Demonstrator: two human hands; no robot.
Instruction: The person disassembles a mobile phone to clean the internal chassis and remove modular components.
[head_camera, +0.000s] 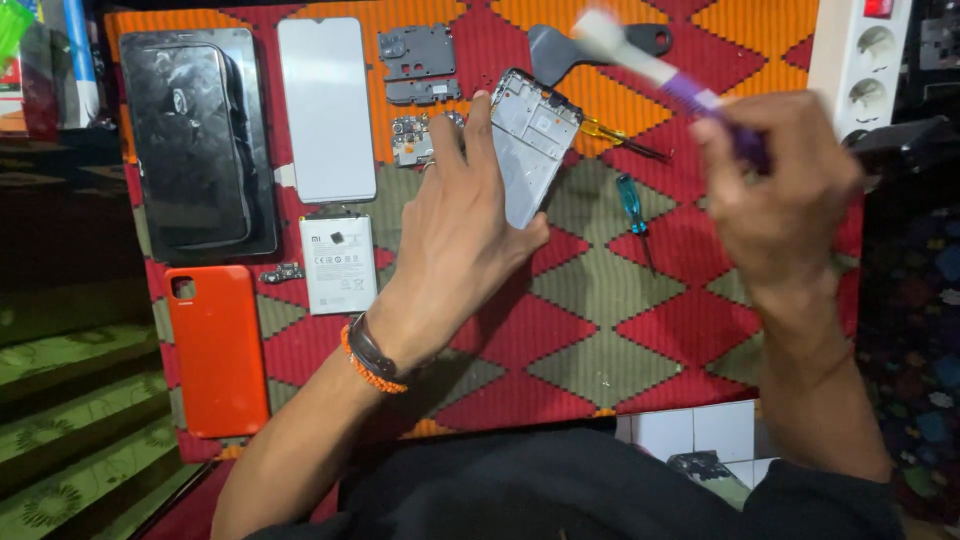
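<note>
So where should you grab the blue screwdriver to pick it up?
Probably by its blue handle, coming from above. The screwdriver lies flat on the mat, its thick handle toward the far edge and its thin tip toward the person, clear of both hands.

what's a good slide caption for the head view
Left hand holds a phone frame while right hand holds a brush over it.

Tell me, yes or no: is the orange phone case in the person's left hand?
No: the orange phone case lies on the patterned mat, while the left hand holds a grey phone frame.
</note>
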